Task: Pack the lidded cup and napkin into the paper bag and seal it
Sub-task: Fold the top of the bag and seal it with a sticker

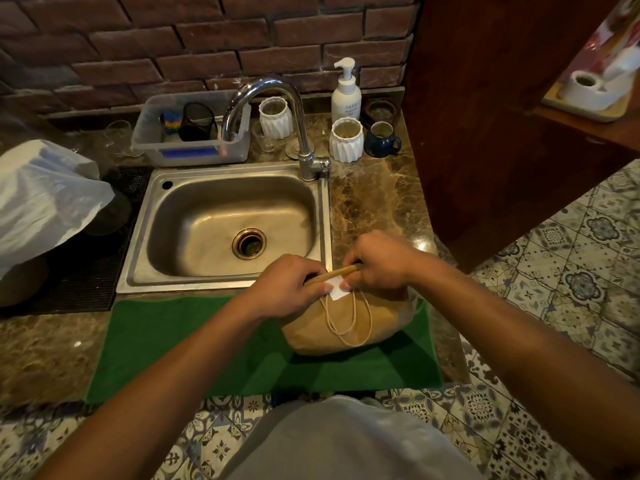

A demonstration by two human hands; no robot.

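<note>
A brown paper bag (349, 320) stands on a green mat (207, 348) at the counter's front, just right of the sink. Its top is folded over into a rolled edge, and its twine handles hang down the near side. My left hand (289, 289) pinches the left end of the fold, thumb on a small white sticker (337, 284) lying across the fold. My right hand (377, 259) grips the right end of the rolled top. The cup and napkin are hidden; I cannot see inside the bag.
A steel sink (228, 220) with a tall tap (277, 109) lies behind the bag. Behind it stand a plastic tub (194, 129), two white ribbed cups, a soap pump bottle (346, 91) and a blue mug (382, 138). A white plastic bag (41, 199) sits left; a wooden cabinet (502, 116) rises right.
</note>
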